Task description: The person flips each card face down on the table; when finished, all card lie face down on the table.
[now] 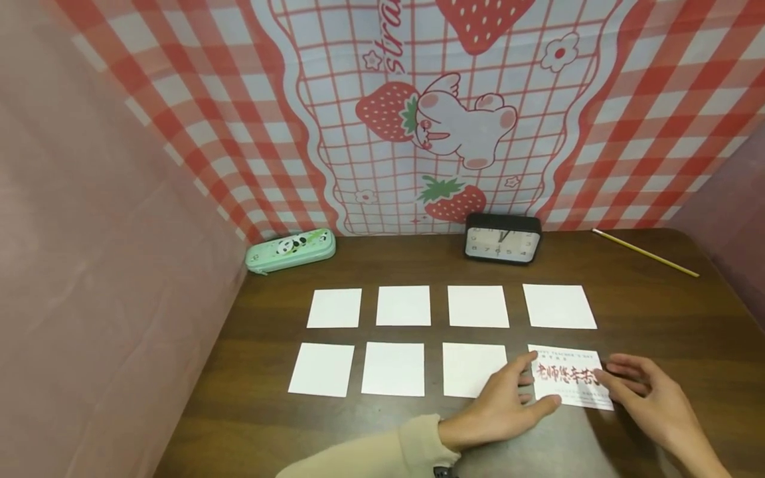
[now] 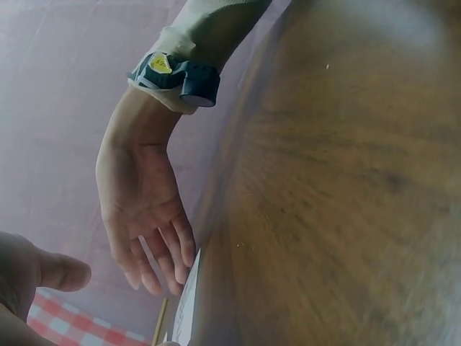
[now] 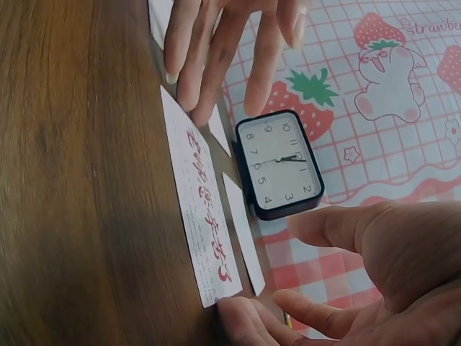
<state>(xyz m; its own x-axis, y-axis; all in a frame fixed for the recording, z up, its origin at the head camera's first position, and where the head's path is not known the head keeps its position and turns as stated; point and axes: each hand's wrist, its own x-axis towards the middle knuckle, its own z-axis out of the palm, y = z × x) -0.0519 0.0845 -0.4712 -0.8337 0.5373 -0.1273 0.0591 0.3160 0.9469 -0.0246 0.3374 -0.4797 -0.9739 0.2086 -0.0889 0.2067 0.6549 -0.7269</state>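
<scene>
A printed card (image 1: 568, 392) with red Chinese characters lies on the table at the front right. My left hand (image 1: 502, 401) is at its left side, fingers extended and thumb spread near the lower edge. On the opposite side is my right hand (image 1: 654, 398), fingers loosely bent by the right edge. In the right wrist view, a right fingertip is at one corner of the printed card (image 3: 198, 209), while the thumb stays raised off it. The left hand (image 3: 223, 50) hovers by the other end. A blank white card (image 1: 472, 365) lies partly behind my left hand.
Several more blank cards (image 1: 394, 368) form two rows on the wooden table (image 1: 251, 372). Along the back are a green panda pencil case (image 1: 291, 251), a black clock (image 1: 503, 239) and a yellow pencil (image 1: 645, 253). A strawberry-patterned cloth (image 1: 370, 199) hangs behind.
</scene>
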